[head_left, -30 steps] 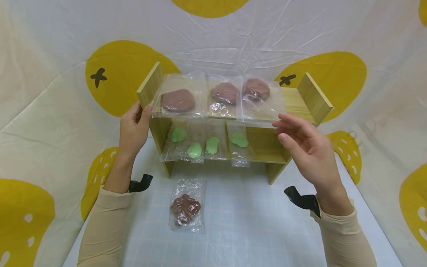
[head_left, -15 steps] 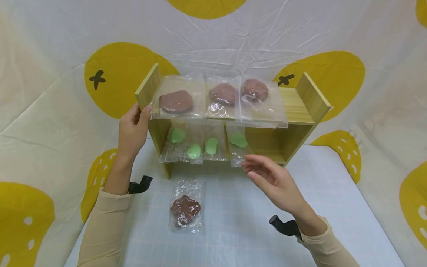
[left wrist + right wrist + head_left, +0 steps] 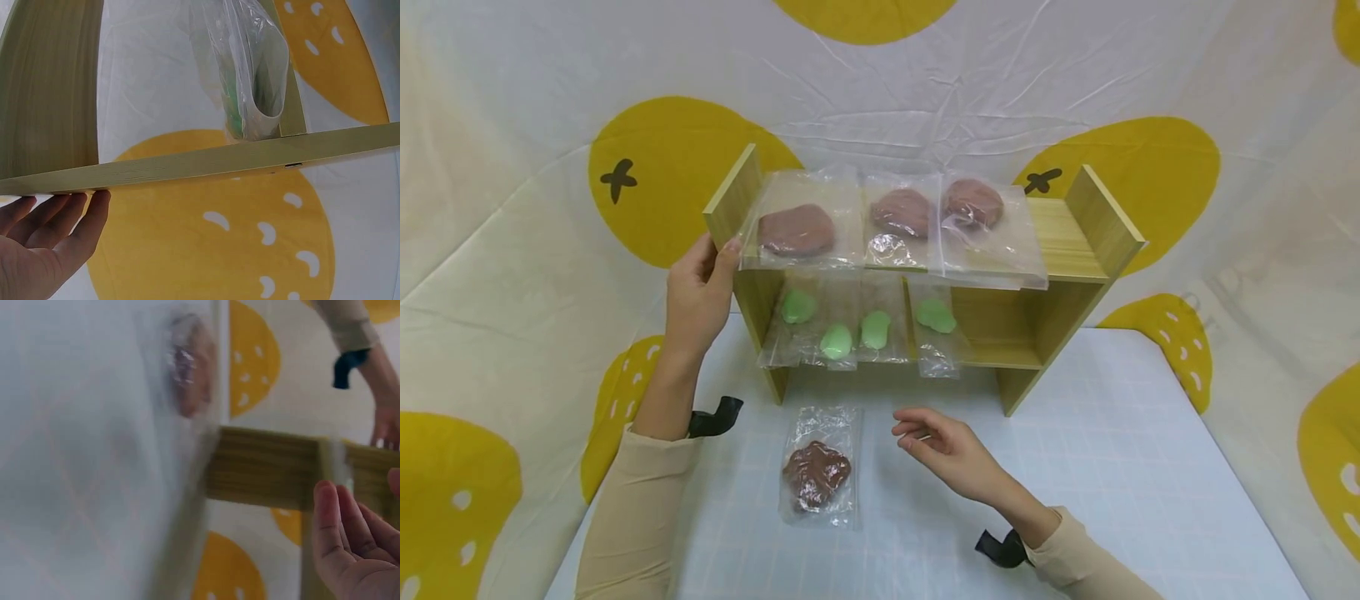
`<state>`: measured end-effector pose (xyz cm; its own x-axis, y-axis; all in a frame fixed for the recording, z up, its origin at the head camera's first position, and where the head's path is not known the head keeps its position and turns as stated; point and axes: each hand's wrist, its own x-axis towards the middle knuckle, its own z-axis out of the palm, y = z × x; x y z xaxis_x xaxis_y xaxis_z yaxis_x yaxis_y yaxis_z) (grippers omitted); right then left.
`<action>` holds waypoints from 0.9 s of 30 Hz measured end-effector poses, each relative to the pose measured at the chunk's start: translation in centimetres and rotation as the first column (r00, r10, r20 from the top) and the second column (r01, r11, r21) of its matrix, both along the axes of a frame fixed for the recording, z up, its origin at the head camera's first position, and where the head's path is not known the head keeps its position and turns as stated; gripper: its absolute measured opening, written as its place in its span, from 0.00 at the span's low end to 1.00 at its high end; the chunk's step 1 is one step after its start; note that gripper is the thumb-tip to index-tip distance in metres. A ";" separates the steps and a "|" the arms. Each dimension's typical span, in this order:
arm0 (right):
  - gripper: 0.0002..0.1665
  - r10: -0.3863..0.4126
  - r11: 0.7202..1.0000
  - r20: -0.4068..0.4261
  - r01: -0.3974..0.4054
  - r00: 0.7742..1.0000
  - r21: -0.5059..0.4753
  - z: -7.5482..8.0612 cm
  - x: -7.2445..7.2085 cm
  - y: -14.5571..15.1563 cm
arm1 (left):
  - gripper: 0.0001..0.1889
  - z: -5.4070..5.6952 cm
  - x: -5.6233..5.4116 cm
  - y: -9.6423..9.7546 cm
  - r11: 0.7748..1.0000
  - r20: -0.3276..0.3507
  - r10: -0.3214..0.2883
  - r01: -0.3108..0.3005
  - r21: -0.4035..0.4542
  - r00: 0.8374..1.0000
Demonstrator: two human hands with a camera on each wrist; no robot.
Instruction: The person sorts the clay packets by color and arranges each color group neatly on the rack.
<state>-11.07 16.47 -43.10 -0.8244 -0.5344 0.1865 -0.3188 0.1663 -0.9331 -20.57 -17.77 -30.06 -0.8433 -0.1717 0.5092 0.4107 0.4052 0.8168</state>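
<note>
A small two-tier wooden shelf stands on the table. My left hand grips its left side panel, the thumb at the front edge and, in the left wrist view, the fingertips against the outer face. My right hand hovers over the table in front of the shelf, fingers loosely bent and holding nothing. Left of it, a clear bag with a dark brown lobed lump lies on the table; the right wrist view shows this brown lump blurred.
Along the top tier lie bagged reddish-brown lumps, one bag overhanging the front edge. The lower tier holds several small bags with green lumps, their ends also overhanging. A white cloth with yellow shapes hangs behind.
My right hand has dropped from beside the shelf's top right, moving down and left to over the table near the brown lump's bag. My left hand stays on the side panel.
</note>
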 end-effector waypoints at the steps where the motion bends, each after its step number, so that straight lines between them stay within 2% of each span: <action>1: 0.20 0.004 1.000 0.018 -0.004 1.000 0.005 -0.6 -0.1 -0.2 | 0.23 0.0 0.0 0.0 1.000 -0.002 0.000 0.000 0.000 1.000; 8: 0.21 -0.007 1.000 0.141 0.003 0.990 0.029 -4.2 -0.9 -1.1 | 0.23 -0.1 0.0 0.0 1.000 -0.001 0.004 -0.004 0.003 1.000; 11: 0.22 -0.006 1.000 0.219 0.004 0.976 0.008 -5.4 -1.2 -1.4 | 0.23 0.0 -0.1 0.1 1.000 -0.001 0.008 -0.008 0.001 1.000; 14: 0.24 -0.003 1.000 0.306 0.011 0.952 -0.023 -6.4 -1.3 -1.7 | 0.22 0.0 -0.2 0.1 1.000 -0.008 0.012 -0.012 0.000 1.000; 17: 0.26 0.010 0.998 0.424 0.020 0.905 -0.066 -7.1 -1.4 -1.9 | 0.22 -0.1 -0.2 0.0 1.000 -0.015 0.012 -0.013 0.000 1.000; 22: 0.29 0.069 0.986 0.605 0.037 0.793 -0.162 -7.7 -1.6 -2.4 | 0.23 -0.1 -0.3 0.0 1.000 -0.004 0.014 -0.014 0.005 1.000; 27: 0.31 0.092 0.975 0.686 0.074 0.722 -0.208 -8.1 -1.7 -2.9 | 0.23 -0.2 -0.3 -0.1 1.000 0.002 0.014 -0.014 0.008 1.000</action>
<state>-12.72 13.60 -51.20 -0.7630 -0.5592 -0.3242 0.4243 -0.0550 -0.9038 -20.88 -17.83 -30.22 -0.8420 -0.1874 0.5059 0.4033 0.4042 0.8209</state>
